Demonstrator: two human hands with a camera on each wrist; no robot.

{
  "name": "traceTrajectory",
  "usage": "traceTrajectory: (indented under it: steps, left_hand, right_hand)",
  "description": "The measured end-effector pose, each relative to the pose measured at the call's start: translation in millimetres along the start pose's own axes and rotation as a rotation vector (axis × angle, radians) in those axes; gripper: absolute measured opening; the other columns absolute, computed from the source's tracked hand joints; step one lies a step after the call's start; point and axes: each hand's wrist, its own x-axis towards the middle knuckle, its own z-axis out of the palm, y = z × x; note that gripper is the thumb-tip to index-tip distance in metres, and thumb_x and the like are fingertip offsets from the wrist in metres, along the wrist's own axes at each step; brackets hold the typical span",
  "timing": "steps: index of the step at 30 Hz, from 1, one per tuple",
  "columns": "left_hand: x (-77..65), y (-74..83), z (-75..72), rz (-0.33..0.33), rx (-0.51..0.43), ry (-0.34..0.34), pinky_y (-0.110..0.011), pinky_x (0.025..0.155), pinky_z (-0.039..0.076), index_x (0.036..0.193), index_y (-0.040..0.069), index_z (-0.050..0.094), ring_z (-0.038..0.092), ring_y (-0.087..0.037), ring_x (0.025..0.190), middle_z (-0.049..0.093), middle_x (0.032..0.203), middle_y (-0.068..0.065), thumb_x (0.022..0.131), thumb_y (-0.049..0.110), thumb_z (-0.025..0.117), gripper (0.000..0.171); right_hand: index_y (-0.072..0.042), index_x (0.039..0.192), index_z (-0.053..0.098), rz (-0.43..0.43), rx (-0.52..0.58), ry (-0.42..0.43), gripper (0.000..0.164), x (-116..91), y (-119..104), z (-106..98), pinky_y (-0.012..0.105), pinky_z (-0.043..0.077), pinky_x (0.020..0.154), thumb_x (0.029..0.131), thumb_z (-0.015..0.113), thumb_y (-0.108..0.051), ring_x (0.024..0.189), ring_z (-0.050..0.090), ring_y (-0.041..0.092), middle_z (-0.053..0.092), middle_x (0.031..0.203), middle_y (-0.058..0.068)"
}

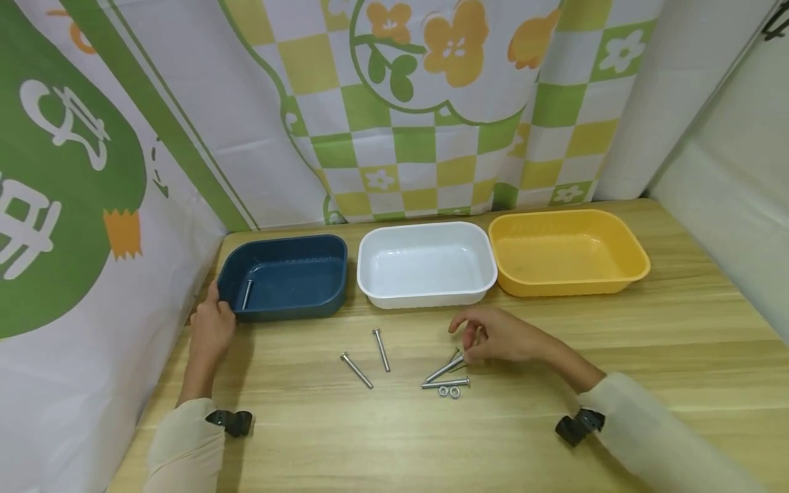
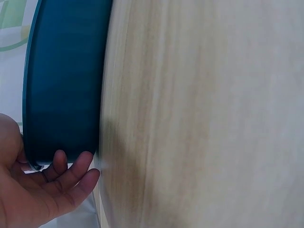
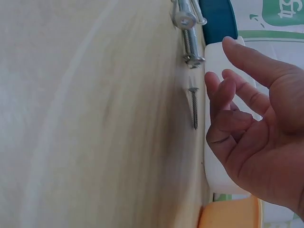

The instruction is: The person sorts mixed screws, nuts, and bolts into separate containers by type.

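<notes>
At the near left corner of the dark blue bin (image 1: pixel 283 313), my left hand (image 1: pixel 212 325) holds its end, with fingertips against the outer wall in the left wrist view. One bolt (image 1: pixel 248 294) lies inside that bin. My right hand (image 1: pixel 502 335) hovers over the table by a group of bolts, fingers loosely bent and holding nothing. Close to its thumb lies a slanted bolt (image 1: pixel 444 368), partly covering a thinner screw (image 3: pixel 194 109). Just nearer are another bolt (image 1: pixel 445 383) and two nuts (image 1: pixel 455 392). Farther left lie two separate bolts, one angled (image 1: pixel 357 370), one steeper (image 1: pixel 381 350).
A white bin (image 1: pixel 428 300) and a yellow bin (image 1: pixel 573 287) stand to the right of the blue one along the table's back. Behind them hangs a patterned curtain (image 1: pixel 425 144). Fabric walls border the wooden table (image 1: pixel 345 445) on both sides.
</notes>
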Motion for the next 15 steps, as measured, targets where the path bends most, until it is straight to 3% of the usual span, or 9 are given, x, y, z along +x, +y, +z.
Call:
traceTrajectory:
  steps: [7,15]
  left_hand:
    - [0.7,-0.3,0.3,0.004,-0.003,-0.002,-0.069,0.1,0.031,0.157,-0.004,0.019,0.038,-0.066,0.12,0.039,0.14,-0.042,0.102,0.009,0.027,0.057]
    - [0.2,-1.3,-0.3,0.002,-0.011,-0.017,-0.069,0.102,0.029,0.158,-0.003,0.016,0.036,-0.066,0.122,0.037,0.142,-0.042,0.103,0.01,0.026,0.057]
  right_hand:
    - [-0.001,0.111,0.063,0.021,0.005,0.01,0.04,4,-2,10,0.025,0.048,0.062,0.076,0.082,0.001,0.07,0.057,0.018,0.063,0.086,0.009]
    - [-0.004,0.102,0.067,-0.003,-0.038,0.028,0.034,6,-1,17,0.024,0.047,0.059,0.073,0.083,0.004,0.067,0.054,0.015,0.06,0.084,0.007]
